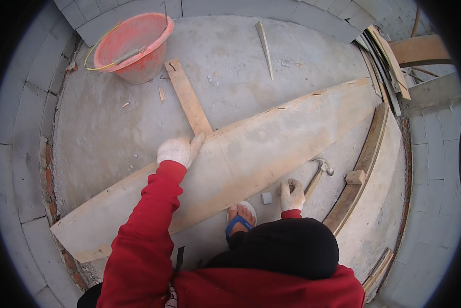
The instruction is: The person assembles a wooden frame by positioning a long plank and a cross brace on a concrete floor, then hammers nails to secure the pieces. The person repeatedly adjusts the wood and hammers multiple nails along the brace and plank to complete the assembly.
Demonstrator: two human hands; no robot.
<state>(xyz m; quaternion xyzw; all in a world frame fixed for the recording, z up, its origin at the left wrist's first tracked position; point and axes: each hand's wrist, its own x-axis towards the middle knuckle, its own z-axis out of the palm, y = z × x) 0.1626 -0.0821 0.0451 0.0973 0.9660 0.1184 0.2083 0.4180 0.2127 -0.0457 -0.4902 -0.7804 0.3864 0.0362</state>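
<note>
A long, tapering wooden panel [276, 126] lies slantwise across the floor before me. On its far edge rests my left hand [179, 151], in a white work glove, closed around the edge with some fingers hidden. A flat wooden strip [188, 97] meets that edge beside my fingertips, its other end pointing away from me. My gloved right hand [292, 196] is low, on the near side of the panel, with its fingers curled together; whatever they may pinch is too small to make out. Right beside it lies a claw hammer [321, 172], its handle end close to my fingers.
A red bucket [146, 64] stands at the far left. A thin wooden stick [265, 50] lies farther off. To the right are a curved wooden form [364, 159] with a small block [355, 177] and stacked boards [387, 61]. A pale cube [266, 197] sits near my sandalled foot [241, 219].
</note>
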